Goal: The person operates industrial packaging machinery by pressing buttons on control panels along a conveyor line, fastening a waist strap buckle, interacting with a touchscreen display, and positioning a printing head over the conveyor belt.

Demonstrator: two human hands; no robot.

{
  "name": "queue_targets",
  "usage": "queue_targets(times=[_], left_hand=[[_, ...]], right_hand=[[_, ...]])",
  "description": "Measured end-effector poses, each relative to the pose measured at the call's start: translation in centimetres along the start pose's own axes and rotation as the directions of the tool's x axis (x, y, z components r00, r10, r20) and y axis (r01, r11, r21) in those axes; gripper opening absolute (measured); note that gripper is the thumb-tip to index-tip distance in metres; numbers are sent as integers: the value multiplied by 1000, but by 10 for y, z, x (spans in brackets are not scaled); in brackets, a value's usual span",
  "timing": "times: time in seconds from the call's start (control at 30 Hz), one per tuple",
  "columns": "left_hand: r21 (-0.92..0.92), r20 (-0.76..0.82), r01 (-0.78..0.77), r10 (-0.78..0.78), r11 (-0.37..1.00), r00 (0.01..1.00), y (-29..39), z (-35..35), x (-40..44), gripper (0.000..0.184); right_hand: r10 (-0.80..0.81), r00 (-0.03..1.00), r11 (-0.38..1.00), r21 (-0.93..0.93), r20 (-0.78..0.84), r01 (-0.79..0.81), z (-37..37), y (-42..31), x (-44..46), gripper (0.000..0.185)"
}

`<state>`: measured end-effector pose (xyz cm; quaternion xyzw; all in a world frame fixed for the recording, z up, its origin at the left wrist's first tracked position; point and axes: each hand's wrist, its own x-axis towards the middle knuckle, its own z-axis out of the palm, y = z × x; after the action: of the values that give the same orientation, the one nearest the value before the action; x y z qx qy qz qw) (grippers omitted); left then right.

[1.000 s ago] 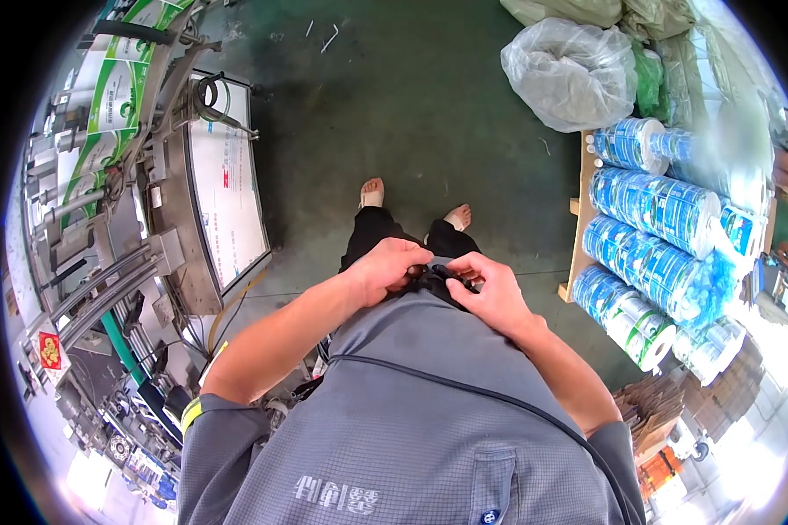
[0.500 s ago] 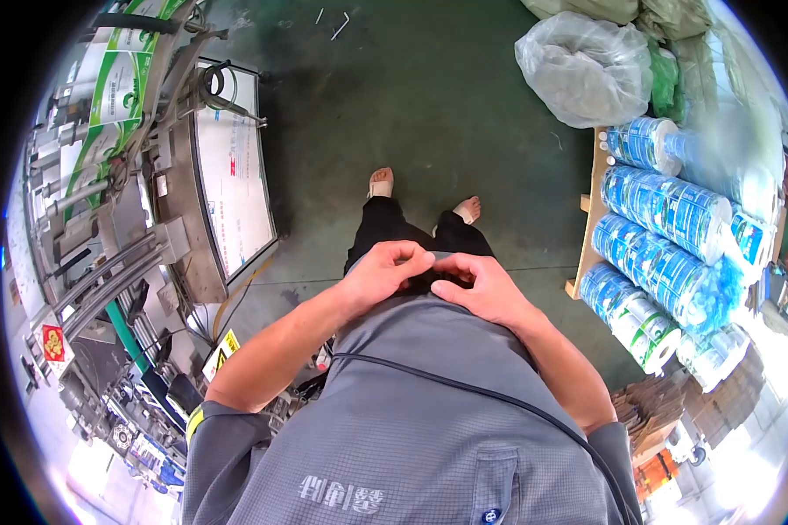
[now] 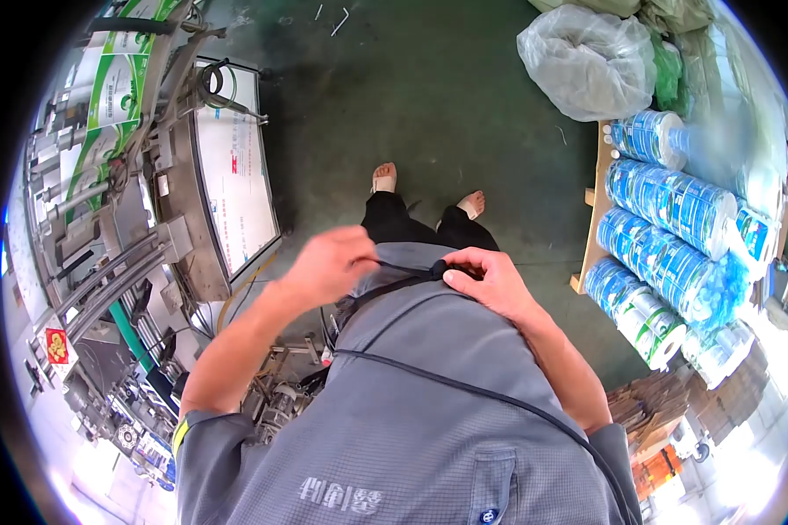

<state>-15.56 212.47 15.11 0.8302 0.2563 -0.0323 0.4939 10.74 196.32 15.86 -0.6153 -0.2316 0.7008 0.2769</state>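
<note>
At waist height, a black cord [image 3: 404, 267] runs between the gripping left hand [image 3: 331, 262] and pinching right hand [image 3: 496, 282].

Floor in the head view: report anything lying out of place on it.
A bent white piece and a smaller white piece lie loose on the floor near the picture's top, looking like stray litter. A thin pale strand lies left of the pallet. All are too small to identify.
</note>
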Motion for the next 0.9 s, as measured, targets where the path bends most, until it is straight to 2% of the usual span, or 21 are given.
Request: queue_targets(times=[0.03, 0.1, 0.13, 0.2, 0.23, 0.27, 0.3, 0.33, 0.4, 0.47, 0.53, 0.57, 0.63, 0.67, 0.73, 0.77, 0.83, 0.9], left_hand=[[1, 4, -3, 3, 1000, 1000, -4, -8, -6, 9], [154, 64, -7, -3, 988, 998, -4, -25, -13, 9], [155, 66, -9, -1, 988, 998, 0, -28, -12, 9], [177, 259, 71, -116, 982, 959, 5, -37, -1, 11], [175, 270, 54, -100, 983, 958, 10, -37, 4, 11], [226, 199, 54, -100, 973, 975, 16, -36, 9, 15], [276, 129, 57, -96, 960, 987, 22, -36, 16, 19], [273, 148, 35, -78, 961, 986, 32, -33, 27, 19], [144, 17, -16, 13, 990, 1000, 59, -20, 57, 30], [-23, 255, -69, 73, 997, 964, 72, -1, 83, 35], [-190, 554, 157, -26, 969, 832, 85, 19, 109, 37], [-180, 567, 146, -18, 973, 824, 89, 23, 114, 37], [-107, 680, 77, 16, 991, 733, 95, 28, 125, 41], [-115, 673, 33, 53, 993, 738, 95, 28, 124, 43], [-35, 670, 31, 0, 999, 742, 105, 31, 123, 41], [-27, 682, 37, -9, 999, 731, 106, 35, 118, 41], [-22, 616, 87, -55, 996, 786, 103, 42, 114, 36], [-13, 606, 105, -76, 994, 792, 103, 48, 112, 33]], right_hand=[[2, 1000, 1000, -29, 7, -2, -1, -2, 0, 39], [4, 1000, 998, -56, 5, -3, -3, -5, 0, 39], [11, 1000, 998, -65, 23, -10, -3, -6, 1, 38], [8, 1000, 998, -69, 21, -6, -9, -8, -3, 38], [-32, 999, 999, -32, -20, 31, -16, -6, -13, 35], [-73, 995, 997, 1, -67, 73, -25, -3, -24, 33], [-93, 985, 993, -82, -149, 81, -36, 1, -39, 30], [-86, 981, 995, -72, -172, 74, -47, 10, -56, 30], [-33, 985, 967, -256, -168, -12, -63, 24, -84, 28], [-11, 984, 979, -201, -177, -25, -58, 25, -99, 24], [-80, 961, 950, -312, -266, -7, -46, 26, -102, 21], [-106, 952, 942, -334, -289, 3, -44, 25, -101, 20], [-156, 944, 937, -347, -290, 48, -41, 32, -99, 19], [-203, 941, 923, -373, -269, 92, -41, 36, -98, 19], [-225, 936, 928, -352, -272, 121, -40, 42, -100, 16], [-252, 936, 905, -404, -246, 137, -41, 44, -99, 14], [-286, 932, 877, -453, -223, 161, -41, 46, -95, 13], [-62, 947, 982, -191, -315, 1, -38, 49, -90, 17]])
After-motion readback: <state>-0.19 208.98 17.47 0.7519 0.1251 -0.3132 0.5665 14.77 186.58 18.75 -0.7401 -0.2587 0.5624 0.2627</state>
